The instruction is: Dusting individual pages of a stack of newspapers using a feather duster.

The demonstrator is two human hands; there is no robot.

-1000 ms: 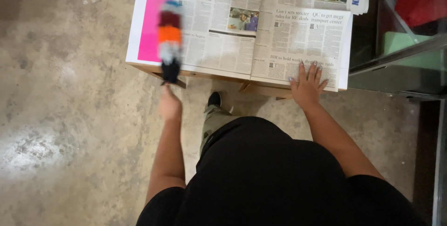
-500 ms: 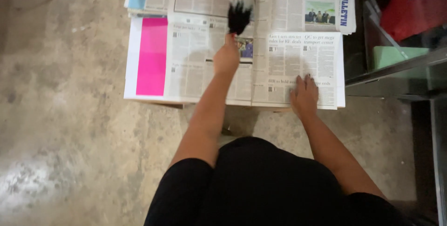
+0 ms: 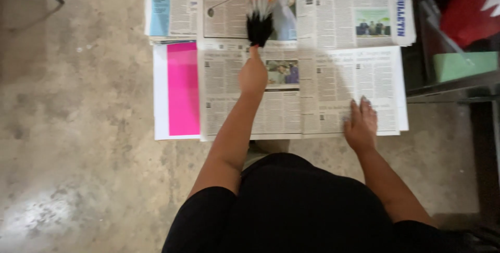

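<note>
Clenched on a duster (image 3: pixel 260 8), the left hand (image 3: pixel 253 75) reaches mid-table over the newspapers (image 3: pixel 291 76); its bristles run off the far edge. Right hand (image 3: pixel 360 126) lies flat, released, at the near edge. Concrete floor (image 3: pixel 78 128) lies left.

newspapers (image 3: pixel 333 76) on table, duster (image 3: pixel 260 8) above

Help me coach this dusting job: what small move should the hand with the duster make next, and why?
Probably draw the feather duster back toward the body in one short stroke. The left hand holds it stretched over the far newspaper sheets, with the near sheets lying between the duster and the person, while the right hand lies flat on the near newspaper, seemingly pinning it.
</note>
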